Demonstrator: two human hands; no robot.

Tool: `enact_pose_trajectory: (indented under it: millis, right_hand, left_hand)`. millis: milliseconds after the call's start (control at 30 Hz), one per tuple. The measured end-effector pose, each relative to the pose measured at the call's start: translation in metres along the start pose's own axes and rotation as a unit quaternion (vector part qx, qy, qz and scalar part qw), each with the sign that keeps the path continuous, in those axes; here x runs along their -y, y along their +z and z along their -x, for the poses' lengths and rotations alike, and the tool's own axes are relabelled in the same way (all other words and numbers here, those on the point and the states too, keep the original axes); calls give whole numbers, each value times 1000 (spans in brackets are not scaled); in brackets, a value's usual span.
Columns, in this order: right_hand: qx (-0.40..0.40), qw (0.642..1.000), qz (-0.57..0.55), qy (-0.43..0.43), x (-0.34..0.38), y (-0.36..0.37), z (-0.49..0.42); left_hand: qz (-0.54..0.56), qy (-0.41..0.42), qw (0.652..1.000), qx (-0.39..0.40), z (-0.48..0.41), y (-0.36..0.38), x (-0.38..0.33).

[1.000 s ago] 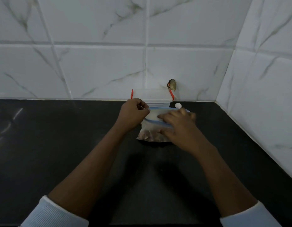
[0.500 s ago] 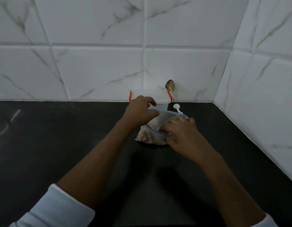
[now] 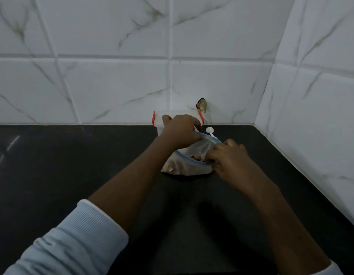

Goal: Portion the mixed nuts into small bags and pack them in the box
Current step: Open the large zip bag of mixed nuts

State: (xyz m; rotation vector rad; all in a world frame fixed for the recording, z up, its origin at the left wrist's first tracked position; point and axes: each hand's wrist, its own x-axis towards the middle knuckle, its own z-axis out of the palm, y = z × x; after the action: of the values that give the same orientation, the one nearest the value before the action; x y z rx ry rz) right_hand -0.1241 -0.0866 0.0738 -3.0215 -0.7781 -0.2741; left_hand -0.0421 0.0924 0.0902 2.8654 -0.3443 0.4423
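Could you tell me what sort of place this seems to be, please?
Most likely a kitchen corner: a black countertop meets white marble-patterned wall tiles, and a clear food box with red clips stands behind the zip bag of nuts.

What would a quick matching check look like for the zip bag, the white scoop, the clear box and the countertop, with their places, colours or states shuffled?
Things:
1 zip bag
2 white scoop
3 clear box
4 countertop

Matches:
A black
B against the tiled wall, red clips at its ends
C mouth held open by the left hand and the right hand
D lying on the counter behind the bag

Pairs: 1-C, 2-D, 3-B, 4-A.
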Motion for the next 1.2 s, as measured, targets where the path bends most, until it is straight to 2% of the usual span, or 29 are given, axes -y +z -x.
enact_pose_trajectory:
  millis: [100,167,233,333,400,467,600,733,800,867,967,1100,1167,1200]
  right_hand:
    - [34,999,18,-21,2,-3,2]
    - [28,999,-30,-31,-4,-3,4]
    - [-31,986,-160,-26,-14,-1,4]
    - [-130,950,-274,80,-27,1,-8]
    - [-161,929,-291,165,-33,3,-21]
    - [-141,915,-311,215,-35,6,-33]
    - [-72,871,-424,237,-35,16,-46]
    - [-74,831,-497,238,-28,23,-51]
    - [-80,788,-559,244,-23,24,-55]
    - [-74,721,-639,257,-21,27,-62]
    - [-48,575,-769,276,-22,31,-74]
    - [-23,395,-860,321,-27,43,-79]
    - [-38,340,-878,334,-33,50,-80]
    - [-50,324,-881,341,-36,52,-80]
  left_hand:
    - [-14,-1,999,-29,-8,1,-9]
    - [6,-13,999,-33,-10,-1,-7]
    - [36,-33,999,-17,-7,-3,-1]
    - [124,-90,987,-45,6,-7,18]
    - [193,-135,968,-88,20,-11,28]
    - [228,-177,953,-95,36,-14,34]
    - [298,-224,927,-35,54,-12,40]
    - [465,-255,848,28,57,-7,34]
    - [518,-271,811,31,55,-5,27]
    - [593,-305,745,29,49,-1,24]
    - [698,-353,622,43,39,13,28]
    - [779,-396,480,71,38,30,50]
    - [809,-399,428,51,41,35,62]
    - [822,-394,410,38,43,37,67]
